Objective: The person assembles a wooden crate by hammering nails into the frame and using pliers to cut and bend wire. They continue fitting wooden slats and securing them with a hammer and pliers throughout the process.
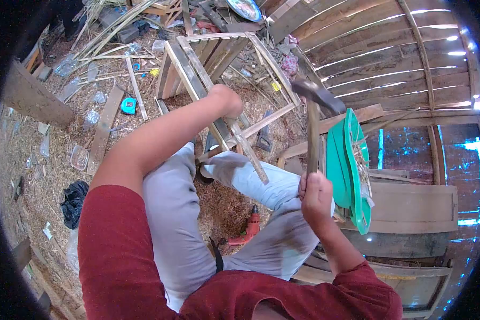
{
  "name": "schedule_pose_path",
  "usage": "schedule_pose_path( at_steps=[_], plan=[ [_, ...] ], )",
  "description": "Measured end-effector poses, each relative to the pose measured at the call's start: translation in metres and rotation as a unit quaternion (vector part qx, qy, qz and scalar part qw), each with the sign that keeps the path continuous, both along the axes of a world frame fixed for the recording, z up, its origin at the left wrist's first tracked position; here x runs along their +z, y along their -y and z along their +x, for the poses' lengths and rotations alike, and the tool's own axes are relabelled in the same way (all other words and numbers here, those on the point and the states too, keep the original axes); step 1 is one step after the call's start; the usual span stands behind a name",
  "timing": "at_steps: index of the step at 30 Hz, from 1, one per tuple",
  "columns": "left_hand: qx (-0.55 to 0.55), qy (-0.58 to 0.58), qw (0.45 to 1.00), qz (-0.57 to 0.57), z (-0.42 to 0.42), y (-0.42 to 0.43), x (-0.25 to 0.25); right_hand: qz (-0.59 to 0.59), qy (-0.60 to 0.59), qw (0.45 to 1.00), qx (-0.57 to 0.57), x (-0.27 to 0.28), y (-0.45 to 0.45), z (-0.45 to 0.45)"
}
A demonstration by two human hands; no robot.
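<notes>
My right hand (316,197) is closed around the wooden handle of a hammer (313,136), held upright with its dark metal head at the top. My left hand (226,101) is bent over the near side of a slatted wooden frame (194,80), fingers curled down onto it and mostly hidden. From below that hand a narrow wooden strip (249,152) sticks out toward my knee. The frame stands on the ground in front of my legs, partly against them. A handsaw (264,133) lies beyond my knee, under the frame's crossbar.
An orange power drill (248,229) lies on the sawdust between my legs. To the right, a green plastic basin (344,165) holds wood scraps. A blue tape measure (128,105), a plank (105,128) and a wooden post (37,98) are on the left. A plank wall (378,48) rises at right.
</notes>
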State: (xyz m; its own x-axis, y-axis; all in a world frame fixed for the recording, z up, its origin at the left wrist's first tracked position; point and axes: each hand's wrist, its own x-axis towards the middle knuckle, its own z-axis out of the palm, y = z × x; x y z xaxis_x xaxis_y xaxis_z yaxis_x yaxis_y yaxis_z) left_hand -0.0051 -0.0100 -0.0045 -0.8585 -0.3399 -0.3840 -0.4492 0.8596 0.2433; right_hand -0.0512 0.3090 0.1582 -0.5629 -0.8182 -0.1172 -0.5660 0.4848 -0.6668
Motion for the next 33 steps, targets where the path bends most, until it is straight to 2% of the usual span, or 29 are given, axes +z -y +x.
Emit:
schedule_pose_path(
  at_steps=[2,3,4,9,11,13,14,17,20,21,23,24,27,29,30,31,32,33],
  plan=[
    [-0.009,-0.026,0.999,-0.02,0.0,0.0,-0.012,0.049,-0.102,0.989,0.091,-0.057,-0.019,-0.024],
    [-0.012,-0.042,0.999,-0.032,0.003,0.001,-0.011,0.072,-0.156,0.976,0.137,-0.066,-0.017,-0.021],
    [-0.009,-0.047,0.998,-0.032,0.004,0.003,-0.01,0.113,-0.116,0.979,0.12,-0.068,-0.02,-0.022],
    [-0.018,-0.038,0.999,-0.03,0.004,0.0,-0.004,-0.033,0.028,0.999,0.017,-0.014,-0.003,0.0],
    [-0.01,-0.045,0.998,-0.036,0.007,-0.001,-0.003,-0.076,-0.029,0.994,0.071,-0.047,-0.023,-0.021],
    [-0.006,-0.054,0.998,-0.036,0.006,-0.002,-0.003,0.043,-0.125,0.984,0.117,-0.078,-0.024,-0.025],
    [-0.003,-0.057,0.998,-0.034,0.006,-0.001,-0.005,0.144,-0.059,0.985,0.079,-0.077,-0.024,-0.028],
    [0.022,-0.062,0.998,-0.021,0.01,-0.001,0.0,0.059,0.033,0.998,-0.009,-0.062,-0.022,-0.029],
    [0.023,-0.08,0.996,-0.011,0.01,-0.005,0.003,-0.07,0.201,0.975,-0.058,-0.023,-0.014,-0.011],
    [0.021,-0.088,0.996,-0.013,0.012,-0.001,0.005,-0.081,0.179,0.98,-0.04,-0.024,-0.016,-0.007],
    [0.034,-0.154,0.987,0.041,0.018,0.002,0.004,-0.106,0.137,0.985,-0.006,-0.028,-0.026,0.008],
    [0.04,-0.185,0.98,0.068,0.023,0.004,0.002,-0.082,0.149,0.985,-0.008,-0.032,-0.035,0.014],
    [0.032,-0.354,0.905,0.235,0.052,0.021,-0.008,-0.012,0.273,0.961,-0.039,-0.045,-0.064,0.032],
    [0.034,-0.311,0.933,0.179,0.094,0.031,0.034,0.015,0.259,0.965,-0.03,-0.055,-0.081,0.042],
    [0.071,-0.26,0.948,0.171,0.12,0.031,0.056,0.015,0.259,0.966,-0.017,-0.075,-0.09,0.046],
    [0.132,-0.255,0.945,0.157,0.148,0.023,0.075,0.02,0.26,0.965,-0.002,-0.09,-0.099,0.056],
    [0.127,-0.188,0.965,0.133,0.178,0.012,0.118,0.058,0.262,0.963,0.025,-0.093,-0.098,0.065],
    [0.116,-0.221,0.965,0.082,0.209,-0.004,0.144,0.067,0.292,0.953,0.036,-0.101,-0.098,0.076]
  ],
)
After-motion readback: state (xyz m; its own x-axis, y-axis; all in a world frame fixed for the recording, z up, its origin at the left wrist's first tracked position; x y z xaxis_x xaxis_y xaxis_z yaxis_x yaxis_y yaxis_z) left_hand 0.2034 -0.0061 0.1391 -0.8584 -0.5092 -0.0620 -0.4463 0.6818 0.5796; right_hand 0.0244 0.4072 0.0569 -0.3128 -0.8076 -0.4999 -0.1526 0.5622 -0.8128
